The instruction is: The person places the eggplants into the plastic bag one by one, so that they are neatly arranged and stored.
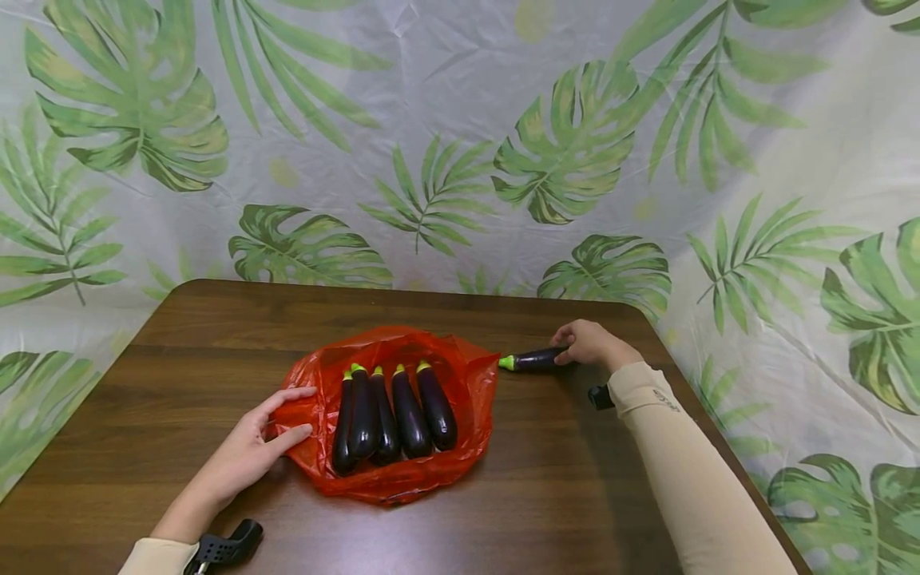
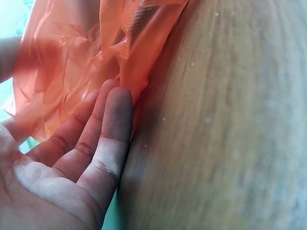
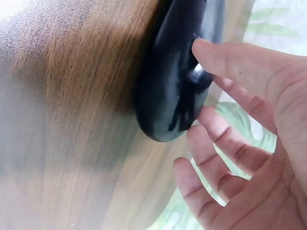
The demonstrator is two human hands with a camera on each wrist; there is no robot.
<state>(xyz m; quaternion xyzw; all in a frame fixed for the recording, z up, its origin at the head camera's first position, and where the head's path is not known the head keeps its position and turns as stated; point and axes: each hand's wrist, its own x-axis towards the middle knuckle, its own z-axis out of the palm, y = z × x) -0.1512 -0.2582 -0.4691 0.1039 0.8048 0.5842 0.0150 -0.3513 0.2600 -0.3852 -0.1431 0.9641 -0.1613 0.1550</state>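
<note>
Several dark purple eggplants [image 1: 408, 411] with green stem ends lie side by side in an opened red plastic bag [image 1: 391, 489]. My left hand [image 1: 247, 451] is at the bag's left side, thumb and fingers spread; in the left wrist view its nearly straight fingers [image 2: 117, 115] rest against the thin plastic [image 2: 72, 62]. To the right of the bag, a single eggplant [image 1: 532, 360] lies on the table, its green end toward the bag. My right hand [image 1: 591, 343] pinches its blunt end; in the right wrist view the thumb [image 3: 216, 55] presses this eggplant [image 3: 168, 96], with the other fingers behind and below.
The brown wood-grain table [image 1: 216, 335] has rounded far corners. A pale cloth printed with green leaves [image 1: 446, 96] hangs behind it and along its sides. Black wrist devices [image 1: 230, 545] sit by both sleeves.
</note>
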